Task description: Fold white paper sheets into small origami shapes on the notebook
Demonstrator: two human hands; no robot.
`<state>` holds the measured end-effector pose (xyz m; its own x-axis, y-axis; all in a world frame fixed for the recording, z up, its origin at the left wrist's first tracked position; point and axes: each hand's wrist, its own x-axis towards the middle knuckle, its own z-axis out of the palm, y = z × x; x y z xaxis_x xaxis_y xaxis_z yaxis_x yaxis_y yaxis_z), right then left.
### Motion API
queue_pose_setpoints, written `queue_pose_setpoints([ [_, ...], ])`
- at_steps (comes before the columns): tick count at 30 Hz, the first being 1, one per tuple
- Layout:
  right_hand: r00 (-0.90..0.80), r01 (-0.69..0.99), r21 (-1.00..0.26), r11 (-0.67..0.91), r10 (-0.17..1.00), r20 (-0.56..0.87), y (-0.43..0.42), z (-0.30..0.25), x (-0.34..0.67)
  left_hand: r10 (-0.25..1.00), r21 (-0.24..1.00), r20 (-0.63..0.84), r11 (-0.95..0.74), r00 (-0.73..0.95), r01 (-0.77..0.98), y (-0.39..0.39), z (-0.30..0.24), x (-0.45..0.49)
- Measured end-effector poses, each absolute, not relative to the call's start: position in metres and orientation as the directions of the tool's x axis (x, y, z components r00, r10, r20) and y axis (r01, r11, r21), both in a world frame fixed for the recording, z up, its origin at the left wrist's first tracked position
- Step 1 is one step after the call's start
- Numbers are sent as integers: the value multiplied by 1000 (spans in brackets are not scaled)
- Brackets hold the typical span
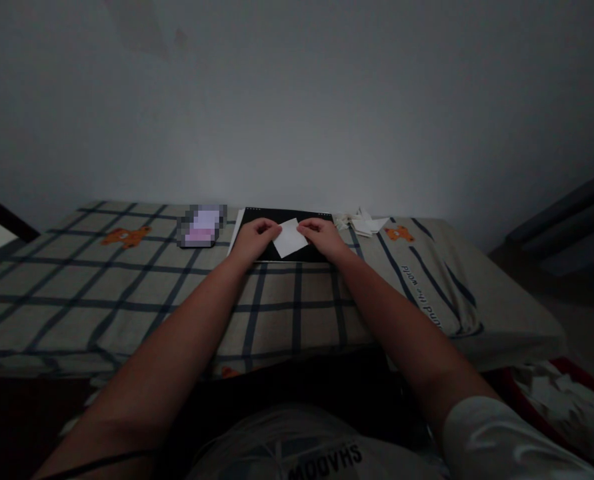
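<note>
A small square of white paper (291, 240) is held up between my two hands, turned so that a corner points toward me. My left hand (255, 239) pinches its left corner between thumb and fingers. At the opposite corner, my right hand (323, 236) grips it in the same way. Under the paper and both hands lies a black board or calendar cover (287, 215) with small holes along its far edge and white sheets showing at its left side.
A checked cloth with bear prints covers the table (277, 300). Folded white paper pieces (364, 223) lie in a pile right of the black board. A blurred-out phone-like object (201, 227) lies to the left. Below right, a red container (577, 373) holds many white papers. A wall stands behind.
</note>
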<state>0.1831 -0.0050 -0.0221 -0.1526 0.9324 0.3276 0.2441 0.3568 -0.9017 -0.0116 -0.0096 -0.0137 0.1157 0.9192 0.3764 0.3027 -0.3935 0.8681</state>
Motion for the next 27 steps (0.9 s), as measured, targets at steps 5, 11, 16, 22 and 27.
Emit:
queue_pose_setpoints([
  [5,-196,248,-890,382,920,340,-6,-23,182,901,856,375,-427,216,291,-12,-14,-11],
  [11,-251,199,-890,411,899,360,-7,-22,181,897,868,337,-414,286,276,-11,-16,-12],
  [16,-269,206,-888,411,896,353,-10,-20,180,899,864,351,-419,264,279,-15,-15,-10],
  [22,-263,258,-885,389,909,323,-7,-20,182,905,863,413,-425,104,275,-12,-13,-12],
  [27,-247,307,-861,405,908,338,-5,-20,185,910,869,413,-407,39,280,-11,-13,-13],
])
